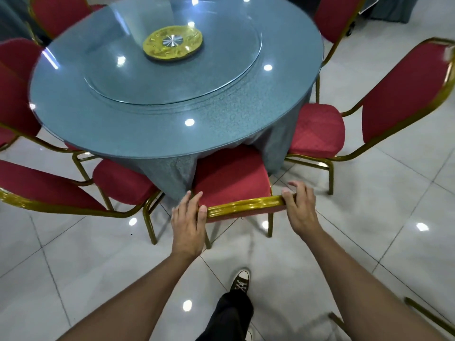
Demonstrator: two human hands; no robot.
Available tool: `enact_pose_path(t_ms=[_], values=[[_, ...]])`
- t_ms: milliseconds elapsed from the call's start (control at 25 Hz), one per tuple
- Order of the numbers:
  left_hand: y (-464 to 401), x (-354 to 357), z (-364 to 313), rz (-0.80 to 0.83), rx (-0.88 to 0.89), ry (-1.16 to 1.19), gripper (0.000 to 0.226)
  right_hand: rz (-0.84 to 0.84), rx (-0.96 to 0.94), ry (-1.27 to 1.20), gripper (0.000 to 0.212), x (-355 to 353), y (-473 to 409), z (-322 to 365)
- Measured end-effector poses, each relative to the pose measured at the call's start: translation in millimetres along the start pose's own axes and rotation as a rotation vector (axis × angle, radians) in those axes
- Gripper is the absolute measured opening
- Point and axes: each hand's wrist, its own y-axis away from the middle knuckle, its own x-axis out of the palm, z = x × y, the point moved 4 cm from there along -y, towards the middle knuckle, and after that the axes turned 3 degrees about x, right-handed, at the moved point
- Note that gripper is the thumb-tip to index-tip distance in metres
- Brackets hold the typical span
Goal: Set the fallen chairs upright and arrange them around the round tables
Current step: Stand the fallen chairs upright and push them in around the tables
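Red chair [231, 178] w/ gold frame stands upright at near edge of round table [172, 134], seat tucked partly under the blue-grey tablecloth [177, 173]. Top rail of its backrest faces the person. Left hand [188, 219] grips rail's left end, thumb on the gold bar, fingers over the front. Right hand [300, 207] holds rail's right end, fingers curled over it. Both hands clamped on the chair.

Right neighbour chair [320, 129] upright, seat just beside the cloth; left neighbour chair [120, 183] upright too, seat close to table. More red chairs round the far side. Glass turntable [172, 77] on tabletop w/ gold centre disc [172, 43]. Black sneaker [240, 281] on glossy white tile floor [73, 254] below.
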Motion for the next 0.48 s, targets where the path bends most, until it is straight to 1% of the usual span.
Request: enact_pose_path(t_ms=[80, 200, 320, 400, 480], values=[[-20, 14, -11, 0.043, 0.037, -0.010, 0.056, -0.013, 0.051, 0.002, 0.053, -8, -37, -5], [-29, 35, -31, 0.036, 0.036, -0.013, 0.055, -0.005, 0.076, 0.034, 0.055, -24, -68, -18], [-28, 39, -35, 0.089, 0.015, -0.048, 0.055, 0.012, 0.074, 0.040, 0.048, -28, -70, -18], [-30, 31, -37, 0.137, 0.019, -0.075, 0.056, 0.053, 0.043, 0.079, 0.041, -29, -68, -14], [-43, 28, -53, 0.169, 0.044, -0.100, 0.053, 0.075, 0.026, 0.123, 0.040, -36, -68, -13]])
